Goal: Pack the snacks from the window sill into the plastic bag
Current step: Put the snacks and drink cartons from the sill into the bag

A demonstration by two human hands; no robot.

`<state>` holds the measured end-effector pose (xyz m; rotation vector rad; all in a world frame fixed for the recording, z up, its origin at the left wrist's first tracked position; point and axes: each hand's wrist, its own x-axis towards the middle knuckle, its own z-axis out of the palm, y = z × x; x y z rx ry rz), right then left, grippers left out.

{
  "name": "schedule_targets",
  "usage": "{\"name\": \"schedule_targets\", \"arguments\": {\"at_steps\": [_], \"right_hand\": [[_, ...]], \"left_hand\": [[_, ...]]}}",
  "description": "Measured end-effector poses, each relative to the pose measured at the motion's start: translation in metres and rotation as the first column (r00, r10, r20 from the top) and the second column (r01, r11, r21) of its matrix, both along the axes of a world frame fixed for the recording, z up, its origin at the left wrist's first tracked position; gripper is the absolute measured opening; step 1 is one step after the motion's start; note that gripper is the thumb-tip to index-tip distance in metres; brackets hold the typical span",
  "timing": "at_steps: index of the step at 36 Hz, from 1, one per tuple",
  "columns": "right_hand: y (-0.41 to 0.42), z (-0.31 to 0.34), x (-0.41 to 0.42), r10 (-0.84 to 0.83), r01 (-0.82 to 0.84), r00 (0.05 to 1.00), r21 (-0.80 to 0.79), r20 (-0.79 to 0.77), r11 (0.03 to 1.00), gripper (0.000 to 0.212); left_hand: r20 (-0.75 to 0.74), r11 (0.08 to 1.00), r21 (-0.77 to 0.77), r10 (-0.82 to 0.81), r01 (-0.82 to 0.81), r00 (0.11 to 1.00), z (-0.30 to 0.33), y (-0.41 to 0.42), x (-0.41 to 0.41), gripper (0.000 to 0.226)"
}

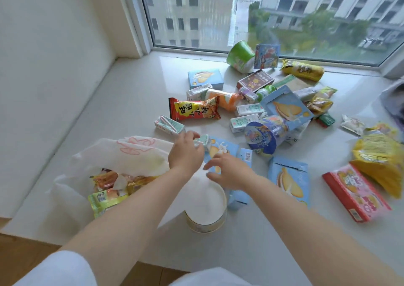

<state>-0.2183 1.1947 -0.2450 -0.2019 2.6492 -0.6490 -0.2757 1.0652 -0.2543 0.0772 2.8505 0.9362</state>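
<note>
A: What could go wrong from here?

B: The bag (pixel 122 154) lies slack at lower left of the frame, its mouth half collapsed. I'd judge that a carton pushed in with one hand could catch the loose film and slide back onto the sill (pixel 109 102). The white cup (pixel 206 207) sits at the bag's edge, just under both wrists, so a careless sweep of a forearm could knock it over.

A: And the pile?

B: The snacks are heaped at centre right, some leaning on each other. The blue cup (pixel 265 135) lies on its side against cartons and a blue box (pixel 286 106); pulling one out from under might set it rolling, I think.

A: What is the left hand (pixel 185 154) doing?

B: Its fingers are curled round a small milk carton (pixel 202 141) at frame centre, gripping it from above. The carton seems to rest on or just over a flat blue pack (pixel 223 149).

A: And the right hand (pixel 227 172)?

B: Fingers spread and fairly straight, holding nothing. Its fingertips touch or hover on that same blue pack; I can't tell which.

A: Where do the snacks stand overall?

B: A few packets (pixel 107 187) show inside the bag. Most are on the sill: the red bag (pixel 193 109) above centre, the green cup (pixel 240 56) by the window, the pink box (pixel 356 195) and yellow bag (pixel 380 154) at right.
</note>
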Motion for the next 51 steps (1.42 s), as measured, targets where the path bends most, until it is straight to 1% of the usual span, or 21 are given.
{"name": "schedule_targets", "arguments": {"at_steps": [4,7,11,15,21,26,29,33,35,37,39,41,43,45,48,49,51], "right_hand": [[0.069,0.011,-0.005,-0.180,0.177,0.982,-0.053,-0.060,0.983,0.029],[0.125,0.013,-0.008,-0.271,0.265,0.958,-0.068,-0.090,0.962,0.027],[0.203,0.011,-0.004,-0.379,0.371,0.919,-0.085,-0.112,0.925,0.024],[0.278,0.006,0.002,-0.435,0.431,0.894,-0.056,-0.109,0.901,0.025],[0.377,-0.006,0.005,-0.502,0.501,0.864,-0.030,-0.038,0.865,0.028],[0.443,-0.031,-0.008,-0.537,0.536,0.843,0.043,0.029,0.843,0.028],[0.472,-0.048,-0.024,-0.515,0.507,0.855,0.109,0.060,0.855,0.028],[0.499,-0.066,-0.056,-0.453,0.438,0.891,0.188,0.040,0.879,0.031],[0.507,-0.075,-0.075,-0.406,0.393,0.914,0.224,0.014,0.892,0.032],[0.512,-0.084,-0.094,-0.343,0.341,0.939,0.257,-0.037,0.904,0.033],[0.514,-0.092,-0.113,-0.241,0.262,0.965,0.296,-0.106,0.919,0.040],[0.515,-0.097,-0.132,-0.119,0.165,0.981,0.334,-0.154,0.928,0.053],[0.514,-0.102,-0.150,-0.011,0.071,0.987,0.370,-0.162,0.926,0.066],[0.512,-0.111,-0.163,0.058,0.001,0.990,0.426,-0.125,0.905,0.072],[0.508,-0.128,-0.170,0.068,-0.014,0.992,0.443,-0.106,0.896,0.068],[0.506,-0.132,-0.169,0.053,0.012,0.989,0.426,-0.139,0.904,0.062],[0.505,-0.135,-0.166,0.014,0.087,0.967,0.382,-0.253,0.920,0.050]], "left_hand": [[-0.033,0.996,0.053,-0.071,0.072,0.997,0.012,0.061,-0.004,0.028],[-0.051,0.991,0.058,-0.117,0.120,0.992,0.017,0.113,-0.001,0.028],[-0.052,0.988,0.058,-0.140,0.143,0.989,0.019,0.187,0.006,0.029],[-0.016,0.986,0.001,-0.167,0.167,0.986,0.014,0.260,0.009,0.028],[0.069,0.975,-0.047,-0.213,0.216,0.975,-0.001,0.352,0.000,0.033],[0.178,0.929,-0.188,-0.287,0.319,0.941,-0.021,0.409,-0.023,0.037],[0.198,0.872,-0.295,-0.344,0.390,0.918,-0.034,0.437,-0.040,0.037],[0.119,0.771,-0.442,-0.456,0.458,0.882,-0.048,0.467,-0.077,0.034],[0.119,0.734,-0.485,-0.483,0.475,0.868,-0.055,0.478,-0.096,0.034],[0.182,0.696,-0.515,-0.482,0.501,0.857,-0.063,0.484,-0.115,0.036],[0.254,0.665,-0.547,-0.447,0.509,0.857,-0.069,0.483,-0.134,0.041],[0.300,0.620,-0.582,-0.439,0.527,0.847,-0.075,0.479,-0.149,0.048],[0.337,0.576,-0.604,-0.442,0.551,0.831,-0.082,0.478,-0.158,0.057],[0.352,0.594,-0.602,-0.402,0.534,0.845,-0.086,0.479,-0.164,0.063],[0.334,0.683,-0.553,-0.343,0.477,0.878,-0.091,0.480,-0.173,0.066],[0.330,0.717,-0.527,-0.322,0.456,0.887,-0.093,0.480,-0.176,0.065],[0.331,0.778,-0.484,-0.261,0.400,0.907,-0.094,0.477,-0.180,0.064]]}}
